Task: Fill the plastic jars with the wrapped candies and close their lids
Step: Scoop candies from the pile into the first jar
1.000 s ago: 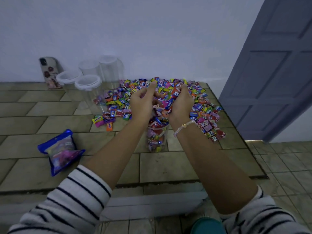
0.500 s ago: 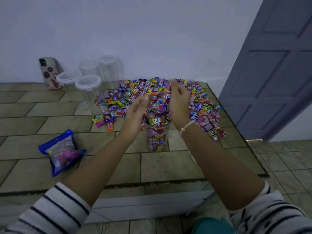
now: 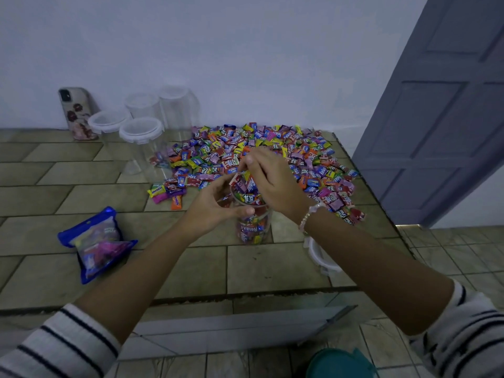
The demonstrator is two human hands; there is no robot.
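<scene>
A: Head view. What is differing from half a second ago?
B: The left hand (image 3: pixel 215 205) is no longer lying flat beside the mouth. It is now wrapping the rim of the clear round plastic jar (image 3: pixel 253 227), with the thumb lying across the near wall and the fingers curling round the far-left side. It is holding the jar in a narrow grasp.
A: And the right hand (image 3: pixel 275 181)?
B: It is sitting lower than before, directly over the mouth. Its fingers are bending down onto the heap of small bright wrapped candies (image 3: pixel 249 192). Thumb and forefinger are meeting at the top; whether they are pinching a wrapper, I cannot tell.
A: And one second ago?
B: Both hands were cupping a load above the jar. The jar is now standing between them, with candies showing down its wall below the left thumb and mounding above the rim.
A: Surroundings, taken from the grasp?
B: The loose spread of wrapped candies (image 3: pixel 272 148) is lying just beyond the right hand, unchanged. Four clear empty jars (image 3: pixel 141 132) are standing well beyond and left of the left hand, and a patterned phone (image 3: pixel 76 113) is leaning on the wall past them. A blue candy bag (image 3: pixel 98 244) is lying left of the left forearm. A white ring-shaped lid (image 3: pixel 321 259) is showing under the right wrist. Everything is resting on the brown tiled counter (image 3: pixel 81 192).
</scene>
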